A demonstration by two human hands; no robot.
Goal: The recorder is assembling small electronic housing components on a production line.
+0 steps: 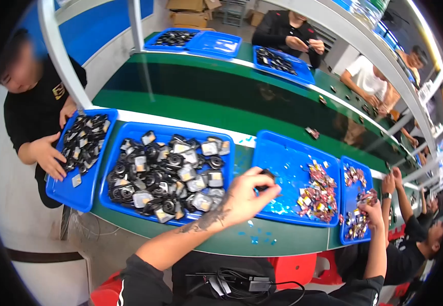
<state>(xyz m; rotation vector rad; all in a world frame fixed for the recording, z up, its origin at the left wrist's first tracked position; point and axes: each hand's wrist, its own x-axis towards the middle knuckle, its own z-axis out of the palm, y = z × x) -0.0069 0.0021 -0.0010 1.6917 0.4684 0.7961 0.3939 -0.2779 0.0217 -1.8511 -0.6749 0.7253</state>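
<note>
Black sleeve foremost; dark part being pinched by left hand, reddish pieces being grasped by right hand; many black housings apparently being left, finished share unclear.

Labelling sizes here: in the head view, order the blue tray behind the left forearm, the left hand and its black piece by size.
1. Blue tray
2. Left hand
3. Black piece, partly covered, clearly smallest
</note>
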